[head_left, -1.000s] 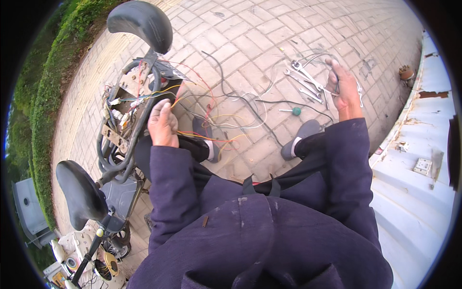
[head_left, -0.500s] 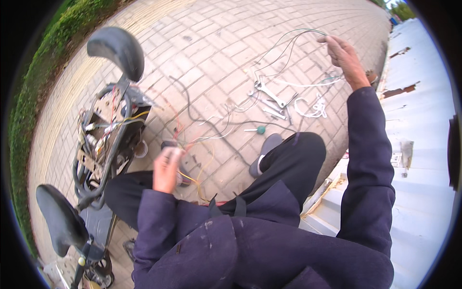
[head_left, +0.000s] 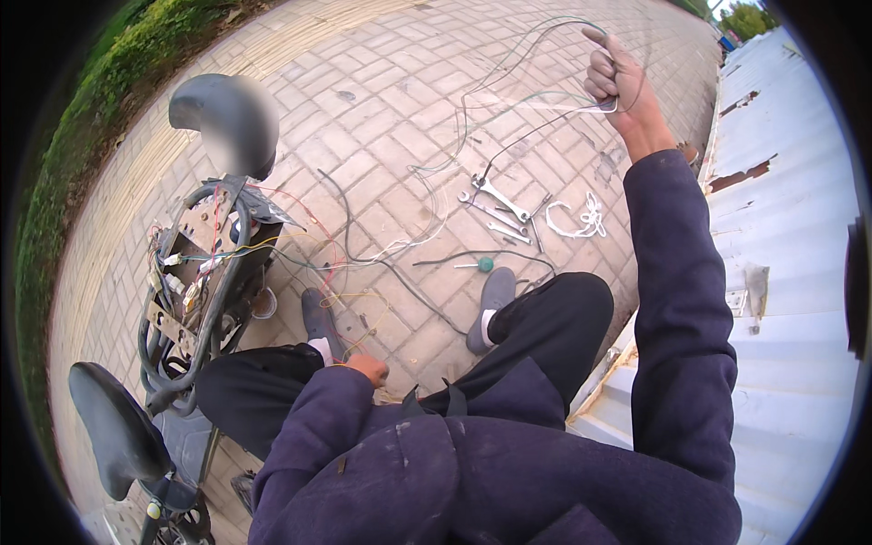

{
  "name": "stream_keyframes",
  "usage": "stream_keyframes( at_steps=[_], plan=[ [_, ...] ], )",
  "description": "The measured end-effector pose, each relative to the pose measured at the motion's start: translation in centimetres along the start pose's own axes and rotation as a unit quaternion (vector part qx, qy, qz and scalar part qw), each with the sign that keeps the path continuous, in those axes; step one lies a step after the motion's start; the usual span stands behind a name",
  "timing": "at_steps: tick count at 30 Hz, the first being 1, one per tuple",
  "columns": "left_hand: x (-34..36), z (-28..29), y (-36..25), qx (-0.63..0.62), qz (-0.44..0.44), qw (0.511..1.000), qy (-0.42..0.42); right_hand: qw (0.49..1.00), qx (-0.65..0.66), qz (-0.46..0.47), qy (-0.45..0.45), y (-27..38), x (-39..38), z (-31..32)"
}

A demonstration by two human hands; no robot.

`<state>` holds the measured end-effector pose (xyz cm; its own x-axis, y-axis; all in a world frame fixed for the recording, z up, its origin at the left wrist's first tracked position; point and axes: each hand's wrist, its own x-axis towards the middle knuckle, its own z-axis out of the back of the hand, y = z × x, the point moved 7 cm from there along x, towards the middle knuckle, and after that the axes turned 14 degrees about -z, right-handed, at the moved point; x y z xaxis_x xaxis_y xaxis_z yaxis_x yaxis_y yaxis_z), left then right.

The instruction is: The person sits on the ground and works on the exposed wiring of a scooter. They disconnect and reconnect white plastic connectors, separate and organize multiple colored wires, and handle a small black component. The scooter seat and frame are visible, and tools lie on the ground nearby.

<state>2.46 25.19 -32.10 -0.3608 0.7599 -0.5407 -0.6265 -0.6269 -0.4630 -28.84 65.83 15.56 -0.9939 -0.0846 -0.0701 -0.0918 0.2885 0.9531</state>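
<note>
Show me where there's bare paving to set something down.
The paving beyond the black cable, between the upper black seat and the wires in the right hand, looks bare. It's crowded around the wrenches, white cord and green-handled screwdriver.

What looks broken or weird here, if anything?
Two things look odd. The scooter frame has loose wires and white connectors exposed, with wires trailing over the paving bricks, though wiring is usually covered. The white metal wall at right has a jagged rusty brown patch, so it looks damaged.

Green and dark on wires [head_left: 548,28] in right hand [head_left: 620,84]; below this grip, white on cord [head_left: 592,218], green on screwdriver handle [head_left: 485,264].
</note>
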Motion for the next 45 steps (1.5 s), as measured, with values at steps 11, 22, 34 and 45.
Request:
stream_keyframes(
  at_steps=[11, 22, 34, 45],
  plan=[
    [-1.6, 18.4, -3.7, -0.171, -0.031, 0.883, -0.437, 0.988, -0.072, -0.069, 0.117, -3.6, -2.2, -3.7],
    [-5.2, 44.0, -12.8, -0.106, -0.252, 0.794, -0.543, 0.898, -0.339, -0.182, 0.216, -7.7, -9.0, -10.5],
    [-6.3, 34.0, -3.0, -0.162, -0.119, 0.822, -0.533, 0.928, -0.048, 0.095, -0.358, 9.7, -7.1, 10.7],
    [-0.2, 42.1, -10.8, 0.0, -0.153, 0.834, -0.53, 0.842, -0.46, -0.194, 0.206, -14.8, -5.8, -12.3]
  ],
)
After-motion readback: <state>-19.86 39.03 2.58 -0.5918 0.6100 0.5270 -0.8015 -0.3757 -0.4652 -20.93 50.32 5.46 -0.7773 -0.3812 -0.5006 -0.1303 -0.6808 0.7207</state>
